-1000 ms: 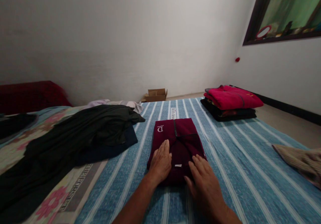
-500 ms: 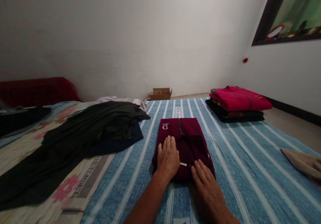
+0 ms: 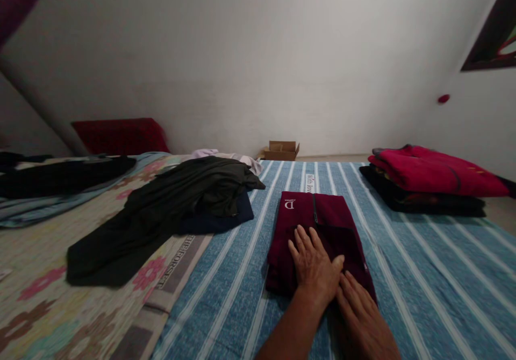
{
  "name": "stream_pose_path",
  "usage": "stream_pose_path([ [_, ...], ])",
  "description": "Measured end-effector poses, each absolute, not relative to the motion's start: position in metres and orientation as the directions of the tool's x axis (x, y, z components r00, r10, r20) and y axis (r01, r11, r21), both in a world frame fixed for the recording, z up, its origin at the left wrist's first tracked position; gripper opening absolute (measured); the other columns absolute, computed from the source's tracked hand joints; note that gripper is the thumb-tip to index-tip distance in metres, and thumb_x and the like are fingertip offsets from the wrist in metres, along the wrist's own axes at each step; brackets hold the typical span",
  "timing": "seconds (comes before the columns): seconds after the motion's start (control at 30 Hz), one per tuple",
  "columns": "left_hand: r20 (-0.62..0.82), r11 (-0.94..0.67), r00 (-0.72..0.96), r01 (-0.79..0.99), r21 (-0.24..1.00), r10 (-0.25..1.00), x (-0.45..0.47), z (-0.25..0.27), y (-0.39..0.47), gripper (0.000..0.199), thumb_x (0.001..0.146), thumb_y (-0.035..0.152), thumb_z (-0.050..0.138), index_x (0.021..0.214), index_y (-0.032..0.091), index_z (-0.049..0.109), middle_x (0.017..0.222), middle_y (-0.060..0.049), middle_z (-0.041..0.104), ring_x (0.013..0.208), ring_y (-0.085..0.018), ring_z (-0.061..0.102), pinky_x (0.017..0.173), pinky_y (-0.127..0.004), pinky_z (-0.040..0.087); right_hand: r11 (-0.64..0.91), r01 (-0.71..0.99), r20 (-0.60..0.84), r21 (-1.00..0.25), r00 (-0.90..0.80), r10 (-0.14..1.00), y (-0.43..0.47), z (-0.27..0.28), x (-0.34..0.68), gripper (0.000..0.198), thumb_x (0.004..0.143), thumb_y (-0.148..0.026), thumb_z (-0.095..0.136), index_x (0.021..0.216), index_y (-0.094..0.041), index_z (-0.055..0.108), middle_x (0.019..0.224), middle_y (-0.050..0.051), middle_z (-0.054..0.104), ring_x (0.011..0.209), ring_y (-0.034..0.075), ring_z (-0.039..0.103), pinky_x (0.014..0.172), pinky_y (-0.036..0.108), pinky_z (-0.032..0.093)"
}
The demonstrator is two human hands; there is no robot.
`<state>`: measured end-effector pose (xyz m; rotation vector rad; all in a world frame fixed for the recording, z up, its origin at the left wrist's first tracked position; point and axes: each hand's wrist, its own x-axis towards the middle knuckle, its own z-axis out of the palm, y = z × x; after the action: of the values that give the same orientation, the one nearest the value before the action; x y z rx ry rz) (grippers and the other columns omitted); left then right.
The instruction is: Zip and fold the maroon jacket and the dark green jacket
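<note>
A folded maroon zip-up jacket (image 3: 300, 215) lies on the blue-and-white striped sheet (image 3: 234, 274), with a white letter D on its upper left and a dark zipper down the middle. Flat on its lower middle rests my left hand (image 3: 316, 263), fingers spread and palm down. My right hand (image 3: 365, 311) lies beside it on the jacket's lower right edge, fingers stretched out and nearly touching the left thumb. Neither hand grips anything. Part of the jacket's near edge is hidden under both hands.
To the left sprawl dark green trousers (image 3: 161, 204) over a navy garment (image 3: 226, 220) on a flowered cover (image 3: 40, 285). At the right is a stack with a bright pink top (image 3: 435, 172) over black clothes (image 3: 435, 201). A cardboard box (image 3: 280, 155) stands by the wall.
The view has turned left, so the things sit further right. My left hand has slid across the jacket toward the right hand; the two are now close together.
</note>
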<state>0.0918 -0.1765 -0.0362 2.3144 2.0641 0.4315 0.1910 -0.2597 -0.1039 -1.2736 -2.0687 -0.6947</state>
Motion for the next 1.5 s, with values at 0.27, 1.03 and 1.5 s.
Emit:
stream_pose_path([
  [0.27, 0.261, -0.157, 0.115, 0.977, 0.144, 0.958, 0.086, -0.039, -0.177, 0.082, 0.079, 0.062, 0.039, 0.138, 0.005, 0.031, 0.144, -0.027, 0.022, 0.134, -0.036, 0.019, 0.105, -0.055, 0.015, 0.427, 0.892, 0.782, -0.152, -0.156, 0.603, -0.229, -0.052, 0.209, 0.027, 0.085, -0.015, 0.042, 0.107, -0.015, 0.058, 0.112, 0.013, 0.060, 0.107, 0.022, 0.055, 0.089, 0.039, 0.048],
  [1.03, 0.228, -0.242, 0.248, 0.969, -0.057, 0.941, 0.093, -0.013, -0.168, 0.062, 0.086, 0.049, 0.036, 0.135, 0.012, 0.037, 0.142, -0.030, 0.019, 0.130, -0.039, 0.023, 0.097, -0.054, 0.020, -0.044, 0.944, 0.261, -0.328, 0.136, 0.956, -0.130, 0.008, 0.202, 0.023, 0.084, -0.027, 0.044, 0.092, -0.016, 0.063, 0.095, 0.009, 0.060, 0.087, 0.022, 0.053, 0.076, 0.034, 0.039],
  [1.5, 0.169, -0.240, 0.249, 0.968, -0.076, 0.954, 0.097, -0.006, -0.167, 0.061, 0.088, 0.057, 0.022, 0.136, 0.022, 0.038, 0.140, -0.017, 0.033, 0.129, -0.039, 0.023, 0.095, -0.054, 0.024, -0.052, 0.874, 0.106, -0.483, 0.118, 0.987, -0.107, 0.014, 0.211, 0.034, 0.085, -0.036, 0.041, 0.094, -0.016, 0.067, 0.110, 0.012, 0.060, 0.101, 0.026, 0.054, 0.078, 0.035, 0.046],
])
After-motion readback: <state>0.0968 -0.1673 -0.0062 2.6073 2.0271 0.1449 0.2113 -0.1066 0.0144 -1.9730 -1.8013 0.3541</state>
